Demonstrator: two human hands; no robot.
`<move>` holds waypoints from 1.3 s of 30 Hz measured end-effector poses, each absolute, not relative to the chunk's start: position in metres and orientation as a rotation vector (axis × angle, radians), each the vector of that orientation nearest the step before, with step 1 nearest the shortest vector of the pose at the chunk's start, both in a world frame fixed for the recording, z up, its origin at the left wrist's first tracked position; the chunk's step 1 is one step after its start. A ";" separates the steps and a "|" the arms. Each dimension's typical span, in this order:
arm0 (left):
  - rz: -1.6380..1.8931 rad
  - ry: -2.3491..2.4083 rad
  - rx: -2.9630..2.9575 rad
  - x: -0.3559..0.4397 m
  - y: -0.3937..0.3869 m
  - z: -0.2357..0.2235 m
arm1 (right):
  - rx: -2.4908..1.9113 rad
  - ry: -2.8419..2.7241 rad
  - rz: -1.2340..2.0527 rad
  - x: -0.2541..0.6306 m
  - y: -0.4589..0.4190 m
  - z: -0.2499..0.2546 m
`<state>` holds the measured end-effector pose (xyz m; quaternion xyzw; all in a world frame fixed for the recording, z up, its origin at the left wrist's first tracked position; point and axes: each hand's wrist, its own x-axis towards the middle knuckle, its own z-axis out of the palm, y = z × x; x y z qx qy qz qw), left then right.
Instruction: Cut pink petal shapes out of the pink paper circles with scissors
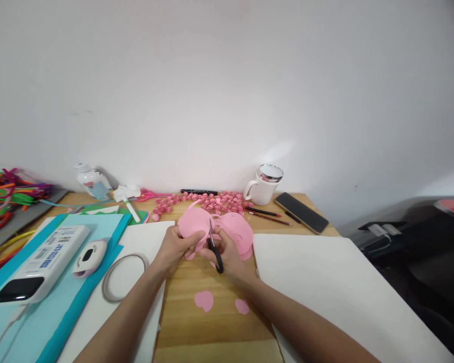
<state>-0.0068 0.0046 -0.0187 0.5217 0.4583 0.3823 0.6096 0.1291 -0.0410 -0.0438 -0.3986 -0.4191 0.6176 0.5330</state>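
Observation:
My left hand [176, 247] pinches the lower edge of a pink paper sheet [196, 222] held over the wooden table [212, 282]. My right hand [230, 257] is closed round the black handles of small scissors [214, 244], whose blades point up into the pink paper. More pink paper [238, 229] spreads to the right, behind my right hand. Two small pink cut-outs [204, 300] lie on the table below my hands.
White sheets [325, 282] flank my arms on both sides. At left are teal paper [94, 222], a power bank [41, 264], a small white device [90, 257] and a grey ring [123, 277]. A pile of pink rolls [212, 200], pencils [263, 213], a mug [265, 184] and a phone [301, 213] line the back.

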 end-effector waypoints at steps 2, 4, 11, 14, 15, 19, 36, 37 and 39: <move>0.885 1.077 1.211 -0.006 0.004 -0.017 | -0.958 -1.022 1.456 0.130 -0.041 -0.044; 0.888 1.097 1.214 -0.006 0.003 -0.016 | -0.968 -1.037 1.439 0.130 -0.041 -0.045; 0.888 1.076 1.209 -0.006 0.003 -0.017 | -0.995 -1.031 1.444 0.130 -0.040 -0.049; 0.892 1.080 1.213 -0.006 0.004 -0.018 | -1.002 -1.037 1.439 0.130 -0.040 -0.050; 0.895 1.081 1.216 -0.006 0.004 -0.018 | -1.003 -1.042 1.436 0.130 -0.039 -0.050; 0.915 1.076 1.218 -0.006 0.004 -0.016 | -1.027 -1.068 1.406 0.130 -0.039 -0.050; 0.947 1.040 1.137 -0.003 0.002 -0.015 | -1.038 -1.076 1.413 0.130 -0.043 -0.053; 0.955 1.058 1.149 -0.003 0.002 -0.014 | -1.048 -1.080 1.416 0.129 -0.043 -0.053; 0.975 1.099 1.184 -0.004 0.002 -0.013 | -1.072 -1.088 1.411 0.128 -0.043 -0.052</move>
